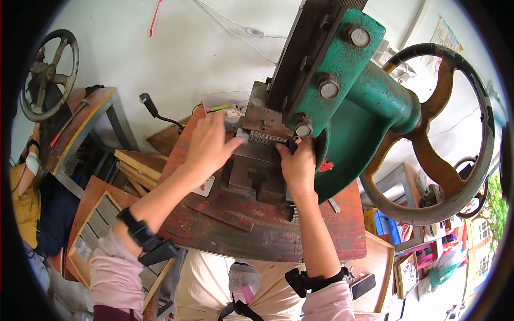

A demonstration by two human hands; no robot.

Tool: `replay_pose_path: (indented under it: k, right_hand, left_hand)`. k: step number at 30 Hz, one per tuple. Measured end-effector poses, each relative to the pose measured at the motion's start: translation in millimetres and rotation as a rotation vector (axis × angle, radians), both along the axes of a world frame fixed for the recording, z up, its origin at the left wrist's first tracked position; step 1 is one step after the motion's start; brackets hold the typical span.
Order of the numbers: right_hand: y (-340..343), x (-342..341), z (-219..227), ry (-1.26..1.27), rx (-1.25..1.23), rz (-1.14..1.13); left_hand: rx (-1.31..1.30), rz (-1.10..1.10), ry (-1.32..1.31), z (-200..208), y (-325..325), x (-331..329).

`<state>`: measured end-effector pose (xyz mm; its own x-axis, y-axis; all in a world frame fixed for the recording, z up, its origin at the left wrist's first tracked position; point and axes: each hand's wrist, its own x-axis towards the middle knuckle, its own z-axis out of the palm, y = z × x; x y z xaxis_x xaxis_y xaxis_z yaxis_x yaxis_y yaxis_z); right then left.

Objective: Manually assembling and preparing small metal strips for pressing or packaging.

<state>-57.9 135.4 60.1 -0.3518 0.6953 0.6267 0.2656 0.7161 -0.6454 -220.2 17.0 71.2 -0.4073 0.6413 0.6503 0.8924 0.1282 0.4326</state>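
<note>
A row of small silvery metal pieces [266, 137] lies on the dark steel die block [257, 158] of a green hand press [342, 80]. Just above it sits the press's metal ram block [266, 119]. My left hand [210, 143], smeared by motion, has its fingers stretched out left of the block, thumb pointing at the row's left end. At the row's right end is my right hand [299, 165], thumb against its front edge and a fingertip just beyond. Its other fingers are hidden. Below the block, a short ridged metal piece [294, 213] lies partly behind my right forearm.
A large handwheel [428, 134] stands right of the press. On the worn reddish table [230, 235] are a small card [204, 186] and another metal strip [334, 205]. A clear plastic box [225, 99] is at the back. At far left, another person [27, 187] stands beside a second handwheel [49, 75].
</note>
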Motion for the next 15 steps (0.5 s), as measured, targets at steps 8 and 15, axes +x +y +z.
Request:
replay_pose_path:
  k: [8,15]
  right_hand:
    - [1,1,0,-0.057,0.001,-0.023]
    - [5,9,-6,-0.031,0.031,-0.038]
  left_hand:
    - [-0.439,-0.487,0.125,-59,-112,16]
    - [0.024,-0.311,0.068,-4,-76,22]
